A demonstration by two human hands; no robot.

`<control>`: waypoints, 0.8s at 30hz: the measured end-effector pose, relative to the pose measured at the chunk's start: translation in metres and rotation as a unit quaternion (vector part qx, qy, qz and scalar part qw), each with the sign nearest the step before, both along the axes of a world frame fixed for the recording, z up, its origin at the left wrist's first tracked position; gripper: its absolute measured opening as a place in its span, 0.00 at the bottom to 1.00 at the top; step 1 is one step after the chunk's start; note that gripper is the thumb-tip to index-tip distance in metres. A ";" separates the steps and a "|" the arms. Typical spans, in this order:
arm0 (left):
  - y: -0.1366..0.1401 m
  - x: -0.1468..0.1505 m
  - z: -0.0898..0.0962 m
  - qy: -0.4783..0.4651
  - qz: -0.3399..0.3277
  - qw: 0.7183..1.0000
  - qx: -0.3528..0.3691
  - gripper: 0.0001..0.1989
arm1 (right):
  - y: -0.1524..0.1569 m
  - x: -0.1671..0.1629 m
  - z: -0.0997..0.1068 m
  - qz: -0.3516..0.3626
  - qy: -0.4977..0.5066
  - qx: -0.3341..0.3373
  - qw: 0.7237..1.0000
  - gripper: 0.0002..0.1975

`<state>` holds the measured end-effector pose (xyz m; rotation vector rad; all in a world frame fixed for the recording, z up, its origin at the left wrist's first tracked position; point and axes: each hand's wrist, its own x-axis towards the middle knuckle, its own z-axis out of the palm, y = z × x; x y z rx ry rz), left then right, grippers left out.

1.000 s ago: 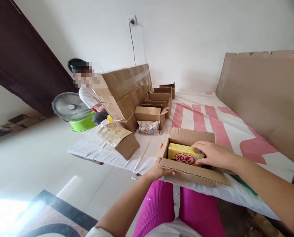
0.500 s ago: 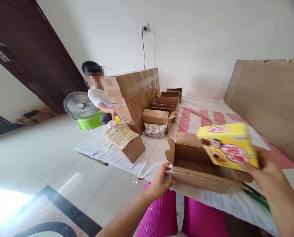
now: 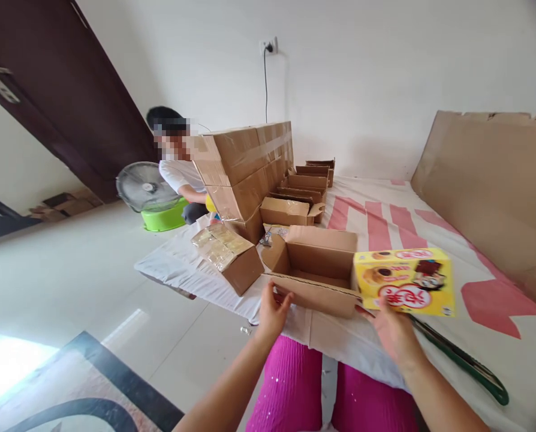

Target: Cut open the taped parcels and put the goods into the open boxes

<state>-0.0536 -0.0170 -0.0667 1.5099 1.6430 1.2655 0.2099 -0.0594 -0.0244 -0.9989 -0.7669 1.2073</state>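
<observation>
My left hand (image 3: 274, 309) is at the near left corner of an open cardboard box (image 3: 324, 291), its fingers on the front wall. The box's flaps stand up and no contents show inside. Just to its right, my right hand (image 3: 394, 330) grips a yellow printed snack box (image 3: 405, 285) by its lower left part. One fingertip lies across the printed front, and another is close to the cardboard box's near right corner; the remaining fingers are partly hidden. A green-handled tool (image 3: 470, 354) lies on the cloth below the yellow box.
A taped carton (image 3: 229, 255) lies left of the open box, before a wall of stacked cartons (image 3: 245, 171). Several opened boxes (image 3: 306, 186) line up beyond. A person (image 3: 180, 165) crouches behind the stack, near a fan (image 3: 146, 187). A large cardboard sheet (image 3: 493, 192) stands right.
The open cardboard box has shifted left, partly covering the patterned packet behind it. My right hand has brought the yellow box lower and turned it. The green-handled tool is now uncovered.
</observation>
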 end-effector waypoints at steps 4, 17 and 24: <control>0.005 -0.014 0.001 -0.033 0.103 0.989 0.106 0.33 | 0.038 -0.046 -0.002 0.044 0.035 -0.015 0.998 0.29; -0.033 0.041 0.009 0.023 -0.295 0.950 0.097 0.32 | -0.051 0.054 -0.017 0.051 -0.259 -0.040 0.964 0.26; -0.026 0.089 0.003 -0.068 -0.386 0.918 -0.058 0.23 | -0.072 0.062 -0.043 -0.034 -0.272 -0.043 0.961 0.33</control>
